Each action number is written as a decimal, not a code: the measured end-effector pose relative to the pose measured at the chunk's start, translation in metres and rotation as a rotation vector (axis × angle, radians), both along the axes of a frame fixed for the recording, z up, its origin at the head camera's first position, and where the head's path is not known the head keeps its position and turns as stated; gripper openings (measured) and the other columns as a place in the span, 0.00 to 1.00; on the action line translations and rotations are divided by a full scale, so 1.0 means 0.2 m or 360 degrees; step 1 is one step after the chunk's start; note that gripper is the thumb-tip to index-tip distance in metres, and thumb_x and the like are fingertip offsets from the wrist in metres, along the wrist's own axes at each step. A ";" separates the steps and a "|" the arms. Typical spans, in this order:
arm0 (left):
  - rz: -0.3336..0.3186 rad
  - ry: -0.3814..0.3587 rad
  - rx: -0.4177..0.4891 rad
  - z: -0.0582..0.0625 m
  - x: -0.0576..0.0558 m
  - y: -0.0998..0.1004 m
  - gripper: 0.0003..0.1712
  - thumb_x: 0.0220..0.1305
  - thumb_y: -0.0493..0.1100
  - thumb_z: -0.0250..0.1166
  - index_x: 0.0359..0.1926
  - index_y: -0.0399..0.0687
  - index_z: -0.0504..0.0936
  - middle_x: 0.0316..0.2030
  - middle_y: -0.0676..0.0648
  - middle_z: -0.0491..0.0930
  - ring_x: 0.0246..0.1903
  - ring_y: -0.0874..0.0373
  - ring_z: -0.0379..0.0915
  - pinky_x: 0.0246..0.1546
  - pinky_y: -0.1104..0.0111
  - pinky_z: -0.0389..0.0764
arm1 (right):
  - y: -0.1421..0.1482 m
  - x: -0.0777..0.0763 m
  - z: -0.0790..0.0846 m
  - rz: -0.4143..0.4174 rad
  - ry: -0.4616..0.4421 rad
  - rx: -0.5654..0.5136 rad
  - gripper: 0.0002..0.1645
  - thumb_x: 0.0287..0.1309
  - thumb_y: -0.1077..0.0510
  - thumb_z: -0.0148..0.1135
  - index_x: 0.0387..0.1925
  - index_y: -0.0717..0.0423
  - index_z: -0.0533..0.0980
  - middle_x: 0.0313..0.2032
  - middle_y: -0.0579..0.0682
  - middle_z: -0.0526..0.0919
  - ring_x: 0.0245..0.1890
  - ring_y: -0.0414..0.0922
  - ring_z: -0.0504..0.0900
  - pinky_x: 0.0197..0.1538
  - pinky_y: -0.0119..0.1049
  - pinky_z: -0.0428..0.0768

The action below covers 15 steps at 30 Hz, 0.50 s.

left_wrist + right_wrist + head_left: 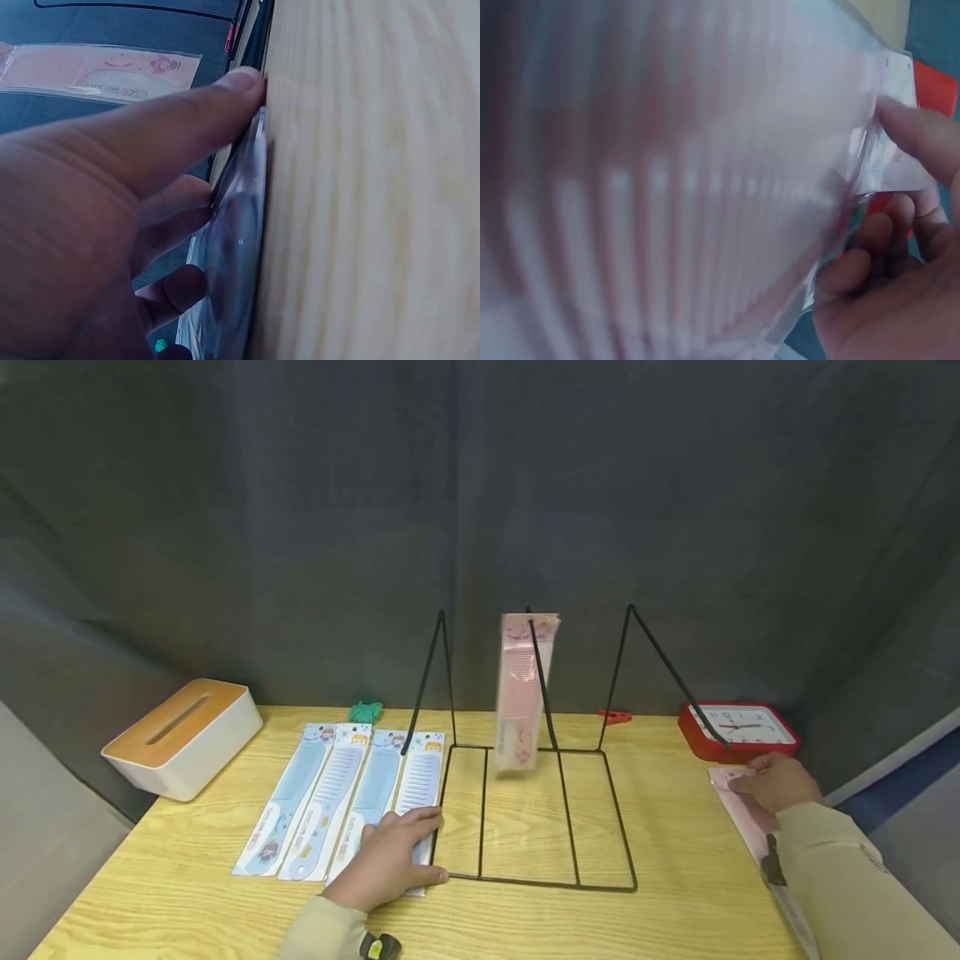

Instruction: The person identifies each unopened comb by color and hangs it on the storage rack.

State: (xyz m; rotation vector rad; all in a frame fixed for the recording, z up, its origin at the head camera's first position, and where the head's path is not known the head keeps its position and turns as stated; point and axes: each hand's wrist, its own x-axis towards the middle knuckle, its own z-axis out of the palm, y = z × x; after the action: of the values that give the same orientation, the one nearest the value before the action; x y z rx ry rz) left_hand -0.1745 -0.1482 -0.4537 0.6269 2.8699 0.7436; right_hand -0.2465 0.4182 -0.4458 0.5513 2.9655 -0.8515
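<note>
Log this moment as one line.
left hand: at base of wire rack | right hand: pinching pink comb pack | hanging from rack: another pink comb pack

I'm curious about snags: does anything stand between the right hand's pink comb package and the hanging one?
Yes: the right prong of the black wire rack slants between the held package and the hanging package.

"Which way past the wire rack (567, 818)?"
"Bare bench (690, 843) opens at 3 o'clock, and along 6."
"At 9?"
"Blocked: comb packs (325, 806) lie in a row, with the left grip (393, 856) against the rack at 8."
"And 12?"
"A pink pack (517, 693) hangs there, gaps either side. At 2, a slanting prong (682, 679) juts toward the red clock (742, 724)."
</note>
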 end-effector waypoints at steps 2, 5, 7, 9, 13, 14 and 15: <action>0.0001 -0.0003 0.0004 0.00 0.00 0.00 0.45 0.53 0.60 0.76 0.69 0.47 0.74 0.71 0.50 0.68 0.61 0.45 0.65 0.44 0.53 0.61 | 0.00 0.00 0.00 -0.0009 0.0046 -0.0001 0.28 0.57 0.48 0.70 0.43 0.69 0.72 0.40 0.67 0.81 0.38 0.61 0.75 0.38 0.52 0.74; -0.0001 -0.0006 0.0021 0.01 0.01 0.01 0.45 0.53 0.60 0.76 0.68 0.46 0.74 0.71 0.50 0.68 0.61 0.44 0.66 0.44 0.52 0.61 | -0.01 0.01 0.01 0.0048 0.0163 0.0006 0.21 0.60 0.48 0.66 0.39 0.65 0.76 0.34 0.60 0.82 0.33 0.56 0.76 0.32 0.44 0.72; -0.0003 -0.0010 0.0024 0.01 0.01 0.01 0.46 0.52 0.60 0.76 0.68 0.46 0.74 0.71 0.49 0.68 0.61 0.45 0.66 0.43 0.53 0.61 | -0.04 0.01 0.05 0.0119 0.0235 -0.0016 0.21 0.63 0.47 0.65 0.40 0.63 0.76 0.33 0.57 0.82 0.32 0.53 0.75 0.31 0.42 0.71; -0.0002 -0.0009 0.0013 0.01 0.01 0.01 0.46 0.53 0.60 0.76 0.68 0.46 0.74 0.71 0.50 0.68 0.61 0.45 0.66 0.43 0.53 0.61 | -0.10 0.02 0.11 0.0199 0.0320 -0.0043 0.22 0.64 0.46 0.64 0.42 0.63 0.77 0.35 0.56 0.82 0.32 0.50 0.75 0.31 0.39 0.70; 0.0004 -0.0007 -0.0001 0.01 0.00 0.01 0.45 0.53 0.60 0.76 0.69 0.47 0.74 0.71 0.50 0.68 0.61 0.45 0.65 0.43 0.53 0.61 | -0.29 0.06 0.27 0.0427 0.0434 -0.0074 0.27 0.65 0.43 0.65 0.48 0.65 0.79 0.39 0.58 0.83 0.32 0.44 0.74 0.32 0.36 0.72; 0.0005 -0.0008 0.0001 0.00 0.00 0.01 0.45 0.53 0.60 0.76 0.69 0.47 0.74 0.71 0.50 0.68 0.62 0.44 0.65 0.43 0.52 0.61 | -0.35 0.08 0.31 0.0480 0.0444 -0.0118 0.28 0.65 0.42 0.65 0.49 0.64 0.79 0.40 0.57 0.83 0.33 0.43 0.74 0.33 0.35 0.72; 0.0006 -0.0010 0.0005 0.00 0.00 0.01 0.45 0.53 0.60 0.76 0.69 0.47 0.74 0.71 0.50 0.68 0.62 0.44 0.65 0.44 0.51 0.61 | -0.41 0.11 0.35 0.0535 0.0456 -0.0191 0.27 0.65 0.42 0.65 0.48 0.63 0.80 0.40 0.57 0.83 0.33 0.42 0.74 0.33 0.34 0.73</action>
State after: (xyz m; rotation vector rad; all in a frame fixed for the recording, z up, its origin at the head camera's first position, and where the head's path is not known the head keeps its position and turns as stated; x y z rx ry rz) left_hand -0.1744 -0.1470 -0.4534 0.6185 2.8658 0.7498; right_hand -0.2253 0.3366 -0.3757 -0.0824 3.0870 -1.1394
